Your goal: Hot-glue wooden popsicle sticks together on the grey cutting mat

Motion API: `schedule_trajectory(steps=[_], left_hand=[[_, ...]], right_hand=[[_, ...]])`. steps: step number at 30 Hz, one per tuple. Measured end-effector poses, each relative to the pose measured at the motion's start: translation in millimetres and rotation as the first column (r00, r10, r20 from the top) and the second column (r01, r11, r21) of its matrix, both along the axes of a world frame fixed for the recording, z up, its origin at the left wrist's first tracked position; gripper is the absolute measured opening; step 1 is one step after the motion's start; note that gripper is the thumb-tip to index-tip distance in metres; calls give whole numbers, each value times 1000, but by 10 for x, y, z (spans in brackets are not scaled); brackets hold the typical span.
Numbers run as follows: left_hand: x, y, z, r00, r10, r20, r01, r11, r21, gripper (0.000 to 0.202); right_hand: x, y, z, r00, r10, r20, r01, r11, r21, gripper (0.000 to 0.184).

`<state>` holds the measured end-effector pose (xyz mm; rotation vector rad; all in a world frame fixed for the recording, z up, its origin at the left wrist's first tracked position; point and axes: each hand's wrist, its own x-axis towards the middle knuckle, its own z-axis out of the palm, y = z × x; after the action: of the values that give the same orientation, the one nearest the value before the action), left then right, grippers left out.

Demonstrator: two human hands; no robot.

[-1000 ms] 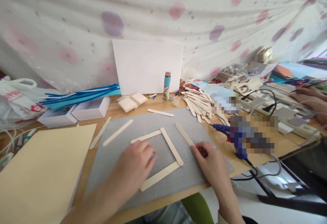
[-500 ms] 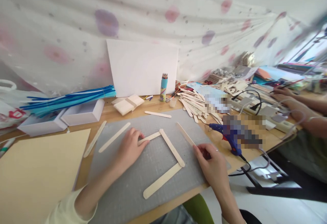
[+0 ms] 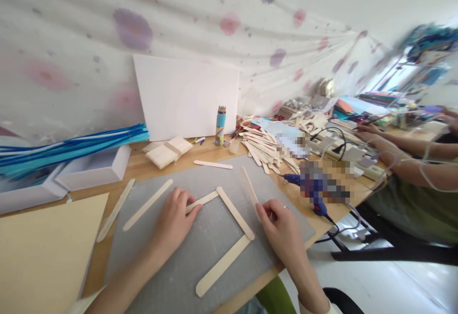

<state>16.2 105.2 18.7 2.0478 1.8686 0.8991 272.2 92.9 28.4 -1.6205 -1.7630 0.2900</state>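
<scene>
The left hand is pressing on the far stick of the three-stick frame lying mid-way across the grey mat; its fingers are flat, its grip apart. The right hand is pinching, grip clamped, the near end of a loose stick lying toward the mat's right edge. Judging by this, pressing straight down is what is stopping the frame from skewing on the mat, and the loose stick needs handling level, clear of the frame's corner.
</scene>
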Motion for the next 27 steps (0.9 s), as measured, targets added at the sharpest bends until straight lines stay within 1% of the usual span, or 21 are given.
schedule_trajectory(steps=[2,3,4,5,6,7,8,9,10,11,12,14,16,19,27], left_hand=[[-6,13,-17,1000,4,6,-4,1000,-1,18],[-7,19,-22,1000,4,8,-4,1000,-3,20],[-8,26,-23,1000,4,11,-4,1000,-7,22],[-9,31,-22,1000,4,13,-4,1000,-14,24],[-9,36,-18,1000,6,14,-6,1000,-24,25],[-10,40,-13,1000,9,14,-9,999,-36,26],[-11,43,-7,1000,16,12,-16,999,-47,27],[-12,45,-1,1000,24,9,-23,998,-57,28],[-13,47,4,1000,29,6,-29,998,-63,29],[-13,47,8,1000,30,4,-30,997,-66,29],[-13,47,12,999,32,4,-32,997,-67,29],[-10,46,20,999,33,4,-32,997,-67,30],[-5,43,28,999,35,-1,-35,997,-71,31],[-4,45,32,999,33,-12,-34,996,-79,32],[-35,64,-14,1000,20,-20,-20,999,-29,31]], right_hand=[[161,-4,71,998,-57,3,57,998,8,32],[272,-25,119,995,-96,-10,96,995,39,31],[409,-51,170,985,-167,-33,170,980,101,31],[574,-76,216,964,-258,-70,266,947,179,32],[766,-92,251,919,-375,-120,394,877,274,31],[980,-94,271,855,-491,-168,517,779,355,30],[1207,-77,269,804,-563,-193,590,712,382,31],[1434,-42,246,796,-583,-164,597,711,370,33],[1647,7,202,827,-560,-52,543,772,330,34],[1834,64,141,843,-538,-4,514,803,302,35],[1987,122,67,849,-529,21,503,818,278,35],[2180,222,-88,853,-519,62,492,837,240,34],[2247,282,-216,849,-520,88,493,842,221,31],[2242,315,-315,848,-517,119,485,846,219,28],[2235,315,-344,852,-493,178,444,859,254,26]])
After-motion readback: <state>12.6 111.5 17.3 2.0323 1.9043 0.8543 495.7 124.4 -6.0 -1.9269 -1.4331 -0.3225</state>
